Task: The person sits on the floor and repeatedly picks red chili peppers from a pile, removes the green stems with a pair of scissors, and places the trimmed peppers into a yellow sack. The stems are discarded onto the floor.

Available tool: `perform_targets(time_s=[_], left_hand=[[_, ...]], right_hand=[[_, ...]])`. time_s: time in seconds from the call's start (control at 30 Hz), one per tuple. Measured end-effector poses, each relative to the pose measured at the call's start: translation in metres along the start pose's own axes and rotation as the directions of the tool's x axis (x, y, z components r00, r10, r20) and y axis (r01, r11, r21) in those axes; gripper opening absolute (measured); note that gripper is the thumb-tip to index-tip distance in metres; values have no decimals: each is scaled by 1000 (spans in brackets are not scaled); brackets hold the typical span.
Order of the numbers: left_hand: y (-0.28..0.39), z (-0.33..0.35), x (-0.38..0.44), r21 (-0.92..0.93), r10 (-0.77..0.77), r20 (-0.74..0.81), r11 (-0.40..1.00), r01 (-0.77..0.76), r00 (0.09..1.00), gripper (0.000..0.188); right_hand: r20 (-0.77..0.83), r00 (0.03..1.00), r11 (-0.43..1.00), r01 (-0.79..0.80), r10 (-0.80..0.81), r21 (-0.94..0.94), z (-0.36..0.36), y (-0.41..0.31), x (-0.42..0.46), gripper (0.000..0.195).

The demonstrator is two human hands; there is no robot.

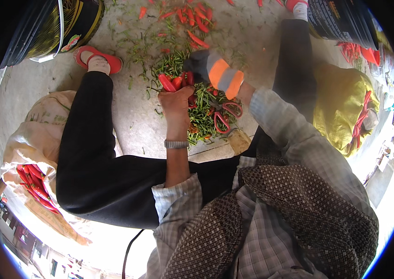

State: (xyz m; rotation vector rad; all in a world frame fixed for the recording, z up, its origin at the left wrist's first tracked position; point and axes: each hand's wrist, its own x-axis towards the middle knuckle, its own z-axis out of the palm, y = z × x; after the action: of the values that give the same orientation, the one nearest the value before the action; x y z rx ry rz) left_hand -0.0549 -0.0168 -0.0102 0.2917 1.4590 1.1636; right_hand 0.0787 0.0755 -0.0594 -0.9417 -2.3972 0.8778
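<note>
My bare left hand (177, 101), with a metal-banded watch at the wrist, is closed around several red chili peppers (166, 83) whose ends stick out at the top. Against the far side of these peppers is my right hand (214, 71), in a dark glove with orange and grey bands. Its fingers are blurred and turned away, so their grip cannot be made out. Under both hands a heap of green pepper stems (202, 122) covers the floor. Scissors with red handles (221, 122) lie on the heap, their blades partly hidden.
Loose red peppers (197, 19) are scattered beyond the heap. Dark buckets stand at far left (78, 24) and far right (340, 21). A pale woven sack (33, 139) holding red peppers sits beside my left leg. By my right leg is a yellow sack (336, 104), also with peppers.
</note>
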Motion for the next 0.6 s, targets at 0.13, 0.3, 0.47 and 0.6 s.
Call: perform_targets(time_s=[0.13, 0.3, 0.47, 0.6], left_hand=[[11, 4, -2, 93, 258, -75, 964, -251, 963, 18], [29, 1, -5, -331, 210, -86, 916, -227, 974, 27], [27, 1, -4, -393, 155, -192, 893, -220, 969, 13], [23, 1, -4, -378, 121, -204, 906, -193, 971, 10]], right_hand=[[60, 990, 960, -139, 128, 243, 9, 30, 12, 13], [300, 771, 765, -345, 561, -543, 22, 39, 19, 18], [229, 954, 872, -59, 193, -486, 32, 9, -1, 13], [288, 847, 866, -330, 448, -376, 15, -3, 5, 16]])
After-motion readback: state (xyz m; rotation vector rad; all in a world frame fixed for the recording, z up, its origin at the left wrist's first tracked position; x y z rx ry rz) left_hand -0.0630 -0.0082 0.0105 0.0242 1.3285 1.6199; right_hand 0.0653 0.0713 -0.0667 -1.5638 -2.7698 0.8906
